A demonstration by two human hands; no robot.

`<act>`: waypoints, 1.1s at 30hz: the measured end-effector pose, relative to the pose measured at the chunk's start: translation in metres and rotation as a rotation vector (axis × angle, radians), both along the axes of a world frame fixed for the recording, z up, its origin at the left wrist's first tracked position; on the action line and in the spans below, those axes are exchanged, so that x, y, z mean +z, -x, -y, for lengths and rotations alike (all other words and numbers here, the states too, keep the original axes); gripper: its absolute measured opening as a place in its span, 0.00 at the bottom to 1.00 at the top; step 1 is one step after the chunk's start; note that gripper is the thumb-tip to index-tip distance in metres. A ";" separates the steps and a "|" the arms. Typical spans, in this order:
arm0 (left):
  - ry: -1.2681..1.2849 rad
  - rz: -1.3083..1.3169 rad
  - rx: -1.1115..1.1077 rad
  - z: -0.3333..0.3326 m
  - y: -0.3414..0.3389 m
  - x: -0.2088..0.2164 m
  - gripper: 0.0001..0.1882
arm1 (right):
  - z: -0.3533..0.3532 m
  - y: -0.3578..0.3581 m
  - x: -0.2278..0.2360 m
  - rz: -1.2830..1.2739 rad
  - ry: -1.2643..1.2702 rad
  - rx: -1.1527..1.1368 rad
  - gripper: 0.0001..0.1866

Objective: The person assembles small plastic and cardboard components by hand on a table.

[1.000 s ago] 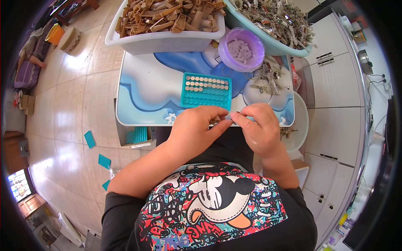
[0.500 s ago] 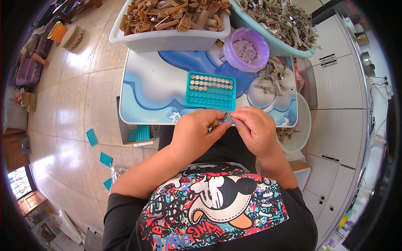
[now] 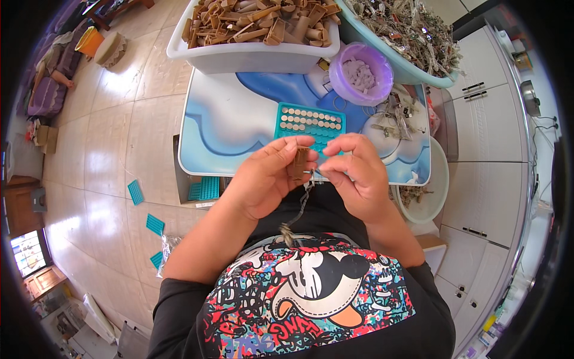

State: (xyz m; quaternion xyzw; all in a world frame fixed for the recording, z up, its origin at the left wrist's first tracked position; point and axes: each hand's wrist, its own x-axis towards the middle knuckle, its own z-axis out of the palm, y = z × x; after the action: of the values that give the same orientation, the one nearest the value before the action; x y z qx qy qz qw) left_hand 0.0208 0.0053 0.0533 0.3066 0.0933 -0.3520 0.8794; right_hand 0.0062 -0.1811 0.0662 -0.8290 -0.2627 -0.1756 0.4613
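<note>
My left hand (image 3: pixel 272 173) is turned partly palm up, its fingers closed round a small brown plastic casing (image 3: pixel 298 164). Just below the casing, a thin dark cord (image 3: pixel 304 196) with a frayed, bundled end dangles in front of my shirt. Close by on the right, my right hand (image 3: pixel 356 176) has thumb and forefinger pinched near the cord's upper end; whatever is between the tips is too small to make out. Beyond both hands a teal tray (image 3: pixel 327 139) lies on the table, its far rows filled with round silver discs. My fingers hide part of its near side.
A white tub (image 3: pixel 251 60) of brown casings and a purple bowl (image 3: pixel 382 90) of pale pieces stand at the back. Behind right is a large basin (image 3: pixel 443 79) of wired parts. Loose wired parts (image 3: pixel 397 113) lie on the patterned table (image 3: pixel 224 113). Teal trays (image 3: pixel 136 192) lie on the floor.
My left hand has rolled open toward me, bringing the brown casing into sight. The cord now hangs below it. My right hand has drawn slightly away, and the whole view has shifted a little.
</note>
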 end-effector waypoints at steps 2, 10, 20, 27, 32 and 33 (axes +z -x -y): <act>0.037 -0.025 -0.025 0.001 0.004 -0.007 0.17 | -0.007 -0.004 -0.005 -0.002 -0.022 -0.029 0.07; 0.082 -0.084 -0.040 0.002 0.008 -0.013 0.20 | -0.012 -0.006 -0.014 -0.061 -0.065 -0.066 0.06; -0.047 0.031 -0.025 0.003 0.009 -0.005 0.17 | -0.008 -0.013 -0.014 0.068 0.108 -0.050 0.07; -0.071 0.050 0.081 0.002 0.008 -0.017 0.15 | -0.019 -0.004 -0.018 0.118 0.097 -0.043 0.08; -0.179 0.085 0.189 0.008 0.011 -0.018 0.13 | -0.022 0.000 -0.014 0.090 0.166 -0.076 0.12; -0.222 0.135 0.257 0.011 0.010 -0.015 0.12 | -0.022 0.003 -0.012 0.043 0.165 -0.112 0.14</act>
State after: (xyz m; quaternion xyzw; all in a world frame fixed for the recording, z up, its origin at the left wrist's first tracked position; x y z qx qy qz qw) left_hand 0.0108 -0.0059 0.0382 0.4104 0.1108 -0.2031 0.8821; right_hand 0.0033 -0.1593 0.0544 -0.8737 -0.2395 -0.1965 0.3752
